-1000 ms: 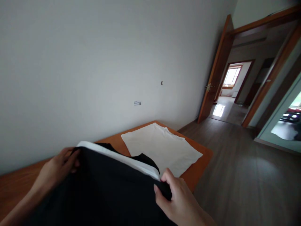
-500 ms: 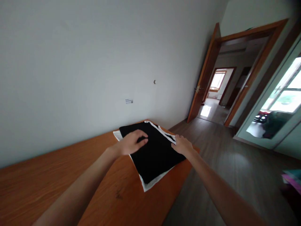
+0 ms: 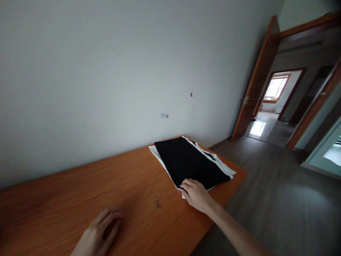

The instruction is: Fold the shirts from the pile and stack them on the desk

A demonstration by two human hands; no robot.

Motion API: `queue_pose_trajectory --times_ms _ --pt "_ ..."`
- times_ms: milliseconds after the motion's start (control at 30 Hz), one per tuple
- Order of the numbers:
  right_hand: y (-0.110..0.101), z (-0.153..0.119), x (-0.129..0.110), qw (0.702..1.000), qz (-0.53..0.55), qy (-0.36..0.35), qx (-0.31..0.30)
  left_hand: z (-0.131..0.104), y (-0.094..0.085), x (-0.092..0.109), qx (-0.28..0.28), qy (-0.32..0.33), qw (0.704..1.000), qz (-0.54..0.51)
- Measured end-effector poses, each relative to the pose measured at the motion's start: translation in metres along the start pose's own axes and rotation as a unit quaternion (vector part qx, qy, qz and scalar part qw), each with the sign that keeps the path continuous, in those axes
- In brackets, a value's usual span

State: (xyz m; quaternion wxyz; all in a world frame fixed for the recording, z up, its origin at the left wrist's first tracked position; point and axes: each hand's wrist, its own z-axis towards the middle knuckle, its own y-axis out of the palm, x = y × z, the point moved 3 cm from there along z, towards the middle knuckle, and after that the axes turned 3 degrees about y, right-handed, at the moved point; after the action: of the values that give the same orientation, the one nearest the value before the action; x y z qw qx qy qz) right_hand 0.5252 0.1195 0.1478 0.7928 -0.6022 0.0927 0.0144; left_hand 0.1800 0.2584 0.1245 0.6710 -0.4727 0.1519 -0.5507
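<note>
A folded black garment with white edging lies flat on the wooden tabletop, and white cloth sticks out beneath it along the left and right sides. My right hand is at its near corner, fingers curled and pressed together over the fabric; the fingertips partly hide that corner. Apart from the garment, my left hand rests low over the table at the bottom left. Its fingers are bent, with a gap between thumb and forefinger and nothing in them.
The wooden table runs along a pale wall bearing a small label and a round fitting. Dark scribbled marks show on the tabletop. Beyond its right edge are the grey floor and an open wooden door.
My left hand has left the garment and moved down-left to the bare table. My right hand has gone from the garment's right side to its near corner. The view has turned left.
</note>
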Motion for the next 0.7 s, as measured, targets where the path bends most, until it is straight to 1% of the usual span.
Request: queue_pose_trajectory --times_ms 100,167,233,300,367,433,467,500,533,633,700 --pt "-0.012 -0.007 0.003 1.000 0.004 -0.020 0.008 -0.015 -0.017 -0.008 0.032 -0.028 0.999 -0.001" --pt "-0.020 -0.015 0.003 0.999 0.025 -0.039 -0.007 -0.019 -0.022 -0.007 0.038 -0.051 0.998 -0.016" --pt "-0.027 -0.022 0.000 0.996 0.058 -0.050 -0.041 -0.019 -0.022 -0.004 0.038 -0.073 0.996 -0.029" --pt "-0.030 -0.021 -0.003 0.993 0.089 -0.037 -0.065 -0.018 -0.020 -0.002 0.030 -0.086 0.995 -0.038" --pt "-0.030 -0.011 -0.007 0.992 0.112 -0.010 -0.048 -0.016 -0.017 0.000 0.018 -0.089 0.995 -0.043" --pt "-0.023 0.003 -0.011 0.993 0.115 0.020 -0.006 -0.015 -0.016 0.000 0.011 -0.090 0.995 -0.047" --pt "-0.016 0.010 -0.012 0.993 0.109 0.038 0.005 -0.015 -0.016 0.000 0.012 -0.091 0.995 -0.048" --pt "-0.007 0.016 -0.013 0.994 0.096 0.055 0.002 -0.016 -0.017 0.001 0.010 -0.094 0.994 -0.049" --pt "0.004 0.020 -0.014 0.994 0.078 0.070 -0.013 -0.016 -0.018 0.002 0.010 -0.098 0.994 -0.051" --pt "0.036 0.023 -0.016 0.993 0.025 0.090 -0.075 -0.018 -0.021 0.007 0.004 -0.111 0.992 -0.061" --pt "0.047 0.021 -0.020 0.993 0.002 0.094 -0.075 -0.019 -0.022 0.010 0.006 -0.121 0.990 -0.075"
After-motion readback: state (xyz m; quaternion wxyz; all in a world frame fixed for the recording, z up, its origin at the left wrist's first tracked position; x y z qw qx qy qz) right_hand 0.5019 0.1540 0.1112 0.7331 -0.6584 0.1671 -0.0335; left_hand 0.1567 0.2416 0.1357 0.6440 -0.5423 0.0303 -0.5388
